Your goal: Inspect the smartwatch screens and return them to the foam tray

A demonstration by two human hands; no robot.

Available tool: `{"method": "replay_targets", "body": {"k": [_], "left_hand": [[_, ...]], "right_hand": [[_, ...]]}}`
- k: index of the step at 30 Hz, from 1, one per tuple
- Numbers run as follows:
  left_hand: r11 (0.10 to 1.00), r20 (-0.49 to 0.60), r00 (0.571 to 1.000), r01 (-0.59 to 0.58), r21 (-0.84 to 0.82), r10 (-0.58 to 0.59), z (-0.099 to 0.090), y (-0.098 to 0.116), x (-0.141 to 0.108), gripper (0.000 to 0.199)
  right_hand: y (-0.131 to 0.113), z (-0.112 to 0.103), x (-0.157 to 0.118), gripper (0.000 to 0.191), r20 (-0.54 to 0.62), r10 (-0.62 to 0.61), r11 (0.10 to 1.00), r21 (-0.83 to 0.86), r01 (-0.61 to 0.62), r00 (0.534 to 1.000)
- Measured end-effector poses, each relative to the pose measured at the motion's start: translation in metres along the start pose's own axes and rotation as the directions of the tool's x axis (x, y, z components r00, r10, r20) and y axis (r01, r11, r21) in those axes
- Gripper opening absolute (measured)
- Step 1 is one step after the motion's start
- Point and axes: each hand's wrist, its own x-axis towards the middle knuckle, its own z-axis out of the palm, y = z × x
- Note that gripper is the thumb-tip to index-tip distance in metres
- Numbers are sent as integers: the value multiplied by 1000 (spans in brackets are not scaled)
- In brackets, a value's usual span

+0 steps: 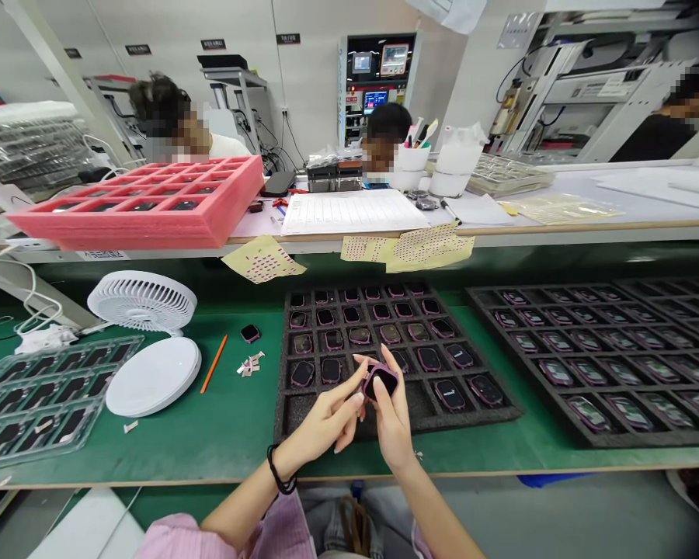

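A: Lower left of the frame, what have we got?
B: A white desk fan [142, 301] near an orange pencil [213, 363], and clear plastic trays [40, 392] right at the edge!
A: And higher up?
B: A pink foam tray [133, 233] on the upper bench, a co-worker [227, 146] just behind it!

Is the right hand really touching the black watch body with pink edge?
Touching: the head view shows the right hand gripping the watch body.
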Motion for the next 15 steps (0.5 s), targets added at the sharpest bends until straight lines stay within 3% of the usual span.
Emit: {"method": "replay_targets", "body": {"k": [6, 10, 13, 15], "left_hand": [[999, 93, 996, -14, 32, 11, 0, -8, 1, 74], [1000, 149, 989, 19, -10, -17, -5, -5, 5, 64], [967, 201, 979, -20, 254, -32, -12, 5, 7, 59], [816, 108, 989, -142, 561, 98, -15, 12, 8, 57]], "right_hand": [[-1, -4, -3, 52, 58, 102, 991, 78, -106, 993], [-1, -10, -3, 59, 52, 130, 986, 98, -134, 990], [-3, -18, -1, 63, 61, 167, 985, 39, -169, 984], [-4, -23, 3, 65, 52, 182, 983, -39, -180, 982]]}}
